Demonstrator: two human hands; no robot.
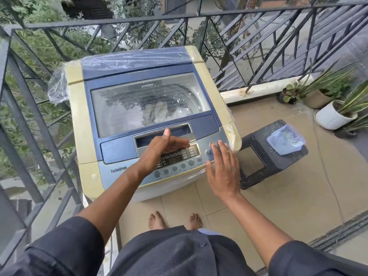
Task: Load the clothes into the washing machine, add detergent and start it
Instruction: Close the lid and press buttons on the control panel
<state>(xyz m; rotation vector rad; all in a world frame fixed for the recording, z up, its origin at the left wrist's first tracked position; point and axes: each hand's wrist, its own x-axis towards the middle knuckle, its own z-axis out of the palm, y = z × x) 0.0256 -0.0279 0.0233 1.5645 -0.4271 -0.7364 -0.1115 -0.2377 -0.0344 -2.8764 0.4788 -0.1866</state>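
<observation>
Standing on the balcony's tiled floor: cream-and-blue top-loading washing machine [139, 120], rigid, heavy, glass lid closed; pale clothes [159, 112] inside the drum, soft, light. Handling point: round buttons on the control panel [179, 162] at its near edge, light fingertip press. Left hand [159, 152] and right hand [223, 170] flat-fingered over the panel, grasping nothing. Clear plastic container [285, 139] on the dark stool [264, 156], right.

Washing machine [111, 120]: glossy plastic, glass lid (clear film-wrapped); matt metal railing [119, 20] at 12 o'clock; textured plastic stool [256, 142].
</observation>
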